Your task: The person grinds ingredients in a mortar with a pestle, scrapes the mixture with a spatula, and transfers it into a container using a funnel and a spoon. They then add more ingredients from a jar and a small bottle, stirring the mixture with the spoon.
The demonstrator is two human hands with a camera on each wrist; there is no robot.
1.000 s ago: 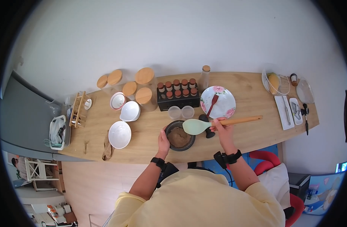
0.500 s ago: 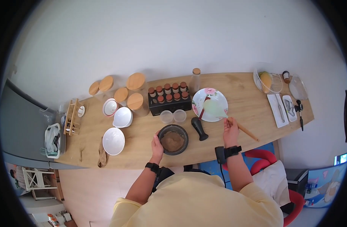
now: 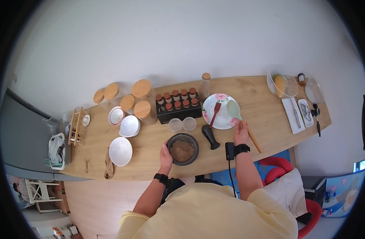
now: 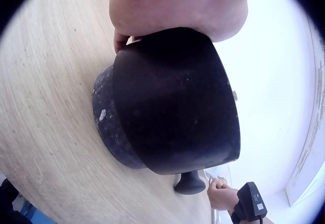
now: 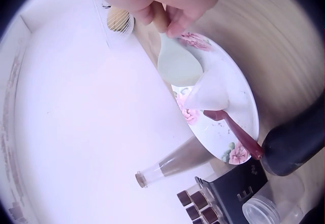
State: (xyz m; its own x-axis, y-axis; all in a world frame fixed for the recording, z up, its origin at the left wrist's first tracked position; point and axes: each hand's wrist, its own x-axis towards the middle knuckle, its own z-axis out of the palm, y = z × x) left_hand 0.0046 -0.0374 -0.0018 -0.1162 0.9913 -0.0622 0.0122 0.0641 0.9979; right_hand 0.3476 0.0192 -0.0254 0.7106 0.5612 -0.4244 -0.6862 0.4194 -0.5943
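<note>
My left hand (image 3: 165, 157) holds the left side of a dark stone mortar (image 3: 196, 152), its thumb side close to the rim. Brown powder (image 3: 181, 151) lies inside. In the left wrist view the mortar's dark wall (image 4: 177, 102) hides most of the fingers. My right hand (image 3: 241, 134) pinches the wooden handle of a pale green cooking spoon (image 3: 233, 110). The spoon's head overlaps the right part of a flowered plate (image 3: 208, 116), where a small dark red utensil (image 3: 215, 113) also lies. A black pestle (image 3: 210, 138) lies between mortar and plate.
Behind the mortar are two clear cups (image 3: 175, 125) and a black spice rack (image 3: 178, 115). White bowls (image 3: 120, 151) and wooden-lidded jars (image 3: 142, 109) stand on the left. A corked bottle (image 3: 205, 87) is behind the plate; a wire basket (image 3: 288, 91) and white trays (image 3: 293, 115) are right.
My right hand has carried the spoon from over the mortar rightward to the plate, turning its handle toward the table's front edge. My left hand stays at the mortar. The head view has shifted slightly.
</note>
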